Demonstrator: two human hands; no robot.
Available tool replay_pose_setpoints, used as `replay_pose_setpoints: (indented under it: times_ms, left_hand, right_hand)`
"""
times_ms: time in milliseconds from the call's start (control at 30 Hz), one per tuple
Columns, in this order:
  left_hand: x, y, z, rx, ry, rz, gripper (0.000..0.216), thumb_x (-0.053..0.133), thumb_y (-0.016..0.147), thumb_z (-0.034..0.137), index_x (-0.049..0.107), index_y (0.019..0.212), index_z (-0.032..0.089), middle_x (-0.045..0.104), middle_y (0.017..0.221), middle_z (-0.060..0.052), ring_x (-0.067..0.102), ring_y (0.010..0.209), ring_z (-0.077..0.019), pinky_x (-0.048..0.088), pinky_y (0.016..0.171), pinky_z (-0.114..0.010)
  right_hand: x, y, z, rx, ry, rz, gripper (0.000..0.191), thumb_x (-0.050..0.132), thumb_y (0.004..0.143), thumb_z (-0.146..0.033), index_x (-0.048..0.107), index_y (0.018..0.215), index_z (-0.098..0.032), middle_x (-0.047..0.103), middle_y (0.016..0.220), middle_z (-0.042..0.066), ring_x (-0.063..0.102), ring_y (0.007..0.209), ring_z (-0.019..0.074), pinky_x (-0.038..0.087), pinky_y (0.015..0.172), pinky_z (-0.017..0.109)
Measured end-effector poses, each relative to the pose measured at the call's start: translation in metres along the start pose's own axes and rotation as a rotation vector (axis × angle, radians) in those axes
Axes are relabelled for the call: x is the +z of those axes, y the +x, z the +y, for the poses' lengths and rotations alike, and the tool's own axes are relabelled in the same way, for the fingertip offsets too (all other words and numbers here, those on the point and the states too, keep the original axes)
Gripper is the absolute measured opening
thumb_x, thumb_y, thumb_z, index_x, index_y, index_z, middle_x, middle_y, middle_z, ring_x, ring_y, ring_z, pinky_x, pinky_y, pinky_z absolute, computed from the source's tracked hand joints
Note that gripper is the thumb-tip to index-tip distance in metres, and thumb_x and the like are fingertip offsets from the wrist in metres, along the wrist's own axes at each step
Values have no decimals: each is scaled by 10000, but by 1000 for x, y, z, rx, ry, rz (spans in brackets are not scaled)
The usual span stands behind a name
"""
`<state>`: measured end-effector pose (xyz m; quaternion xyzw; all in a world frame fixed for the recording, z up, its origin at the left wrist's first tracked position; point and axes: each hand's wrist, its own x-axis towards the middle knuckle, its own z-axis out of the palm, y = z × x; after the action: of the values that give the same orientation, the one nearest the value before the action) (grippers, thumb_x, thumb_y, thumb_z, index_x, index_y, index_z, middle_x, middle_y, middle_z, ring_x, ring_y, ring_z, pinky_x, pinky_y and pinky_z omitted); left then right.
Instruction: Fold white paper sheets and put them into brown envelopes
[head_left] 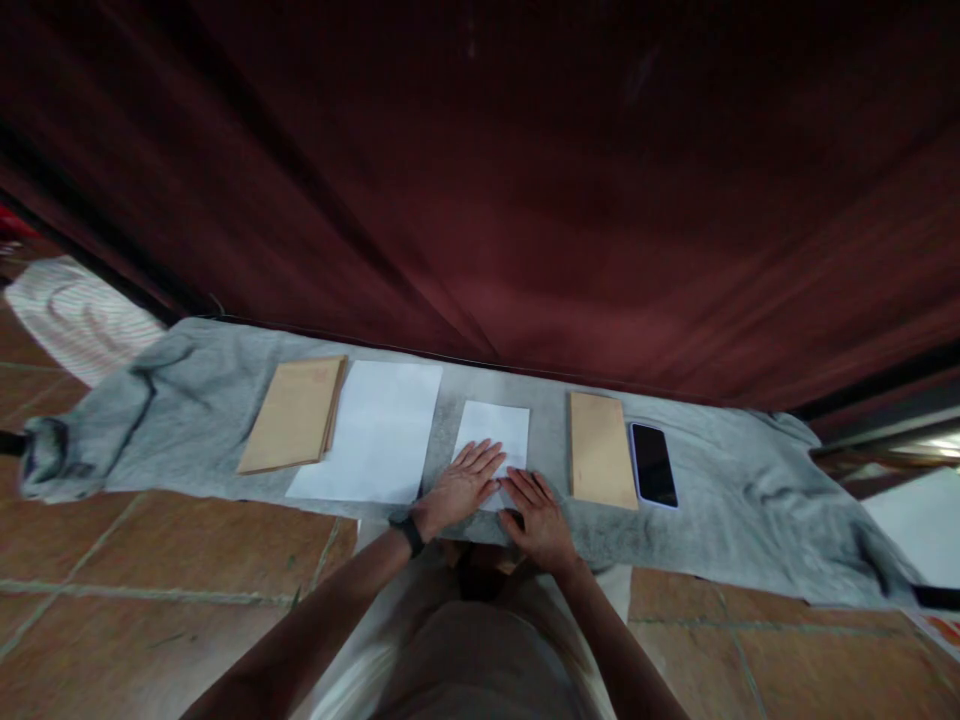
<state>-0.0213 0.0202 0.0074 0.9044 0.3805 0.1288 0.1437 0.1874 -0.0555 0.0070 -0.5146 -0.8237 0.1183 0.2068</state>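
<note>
A small white sheet of paper, perhaps folded, lies on the grey cloth in front of me. My left hand rests flat on its lower left part, fingers stretched out and pointing up to the right. At the sheet's lower right edge, my right hand lies with its fingers extended, the fingertips touching the paper. Neither hand grips anything. Part of the sheet's lower end is hidden under the hands. Left of it lie larger white sheets, partly beneath a stack of brown envelopes.
A single brown envelope and a phone lie to the right on the grey cloth. Behind the narrow covered surface rises a dark red fabric wall. Brown floor tiles show below, and a striped cloth is at far left.
</note>
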Motion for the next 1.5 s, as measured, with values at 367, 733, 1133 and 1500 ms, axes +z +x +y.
replay_pose_setpoints:
  times_ms: [367,733,1133,1500]
  left_hand:
    - [-28,-39,36,-100,134,-176,623,476,868,149,447,1490,159,359,1622,-128,280,1519,-298,238,1221,-519]
    - [-14,-32,32,-132,179,-101,572,410,891,58,511,1439,187,471,1553,-134,429,1443,-279,348,1165,-491]
    - [-35,-64,7,-386,-682,172,164,682,842,383,763,922,265,762,1073,-54,669,1077,-246,485,1038,-370]
    - [-27,-38,-1,-693,-648,469,217,624,852,367,631,688,225,577,631,30,529,627,-146,403,623,-231]
  right_hand:
    - [-12,4,0,-86,-61,-98,596,603,825,-138,564,1417,-187,458,1561,123,420,1449,282,319,1226,508]
    - [-18,7,10,-122,-31,-151,677,542,781,-12,560,1423,-228,465,1562,78,414,1454,228,366,1214,433]
    - [-11,-14,22,63,244,50,232,521,996,-259,714,1124,-264,739,1188,48,666,1144,221,526,1026,419]
    - [6,15,13,341,147,193,317,407,1027,-348,681,898,-253,737,851,41,714,815,214,534,764,303]
